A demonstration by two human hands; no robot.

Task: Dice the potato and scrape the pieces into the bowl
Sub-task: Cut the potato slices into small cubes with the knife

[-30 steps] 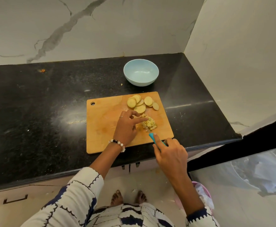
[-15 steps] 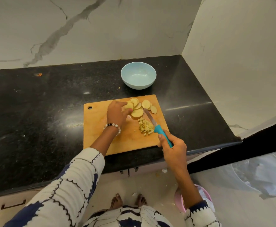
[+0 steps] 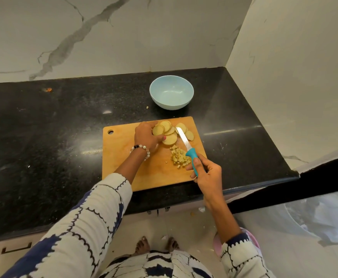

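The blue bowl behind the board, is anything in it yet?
Empty: the bowl shows only bare pale inside; the diced pieces lie on the cutting board.

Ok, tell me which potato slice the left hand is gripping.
The left hand grips the leftmost potato slice, at the near-left end of the overlapping row; the other slices lie untouched beside the knife.

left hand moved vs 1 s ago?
Yes. The left hand has gone from the diced pile to the slices at the board's far edge.
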